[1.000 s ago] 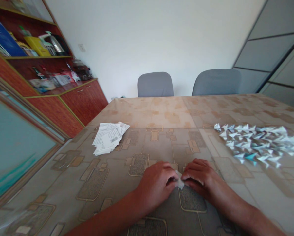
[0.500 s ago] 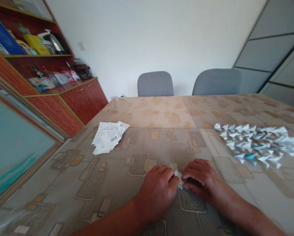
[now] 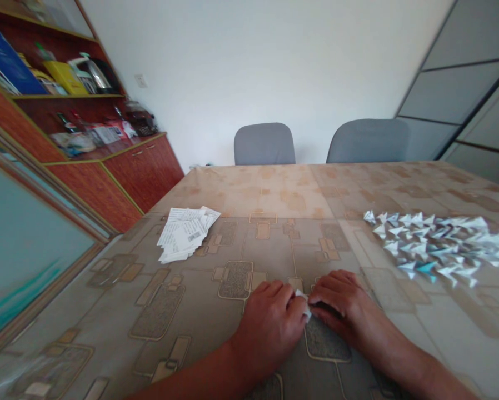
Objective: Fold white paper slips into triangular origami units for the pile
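Well, paper piece: I had the small white paper piece (image 3: 303, 304) between the two hands, low over the near part of the table (image 3: 283, 194); I could not tell whether it touched the cloth.
Left hand: I saw the left hand (image 3: 271, 316) at the left side of the paper piece, fingers curled and closed on its edge; the back of the hand hid part of the hold.
Right hand: I had the right hand (image 3: 342, 300) at the right side of the paper piece, thumb and fingertips pinching its edge, with the palm arched.
Printed slips: I made out a loose, fanned pile of printed slips (image 3: 185, 234), lying farther off and to the left of the paper piece, well apart from both hands.
Folded papers: I saw many pointed folded papers (image 3: 420, 233) in close rows, farther off and to the right of the paper piece; most looked white, and one teal fold (image 3: 427, 269) showed near the front.
Gray chairs: I saw two backrests, a left chair (image 3: 264, 144) and a right chair (image 3: 367, 141), straight beyond and beyond-right of the paper piece, past the table's far edge.
Red cabinet: I had the red cabinet (image 3: 143, 169) far beyond and left of the paper piece, with a kettle (image 3: 98, 76) on its shelf.
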`<state>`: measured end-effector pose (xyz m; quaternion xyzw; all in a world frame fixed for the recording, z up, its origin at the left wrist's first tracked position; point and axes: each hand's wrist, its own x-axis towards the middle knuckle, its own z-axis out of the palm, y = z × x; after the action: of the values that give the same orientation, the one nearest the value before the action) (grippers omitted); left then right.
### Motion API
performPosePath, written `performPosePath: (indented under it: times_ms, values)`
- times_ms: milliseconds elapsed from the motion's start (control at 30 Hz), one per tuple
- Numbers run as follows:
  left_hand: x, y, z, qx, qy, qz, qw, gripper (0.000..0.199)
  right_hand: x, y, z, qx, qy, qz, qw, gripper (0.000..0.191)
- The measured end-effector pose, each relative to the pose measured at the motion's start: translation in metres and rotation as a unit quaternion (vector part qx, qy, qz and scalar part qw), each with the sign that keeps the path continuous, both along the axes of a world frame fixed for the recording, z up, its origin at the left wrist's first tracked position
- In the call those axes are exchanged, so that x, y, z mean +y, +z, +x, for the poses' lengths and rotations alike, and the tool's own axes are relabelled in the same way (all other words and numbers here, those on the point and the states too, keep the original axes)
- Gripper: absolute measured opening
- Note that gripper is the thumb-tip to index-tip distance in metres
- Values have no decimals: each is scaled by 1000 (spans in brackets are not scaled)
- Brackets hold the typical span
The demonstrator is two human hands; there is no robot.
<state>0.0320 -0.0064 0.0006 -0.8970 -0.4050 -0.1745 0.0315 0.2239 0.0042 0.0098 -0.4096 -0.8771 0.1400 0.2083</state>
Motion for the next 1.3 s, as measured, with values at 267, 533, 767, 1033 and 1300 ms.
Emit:
performPosePath:
  times_ms: [267,533,767,1033,1300]
  values:
    - [-2,4,-1,-39,28,-63,997,11,-1,3,-1,-14,-4,-17,1000,11]
    - [-4,2,-5,-89,30,-134,987,8,-4,4,-3,-14,8,-17,1000,16]
    - [-3,4,-6,-124,48,-183,974,5,-4,1,-3,16,-6,-35,999,13]
    - [-1,4,-5,-135,75,-187,970,7,-4,-7,-2,39,-38,-39,998,14]
    - [-3,6,-6,-133,71,-179,972,7,-1,-9,3,12,-22,-44,999,12]
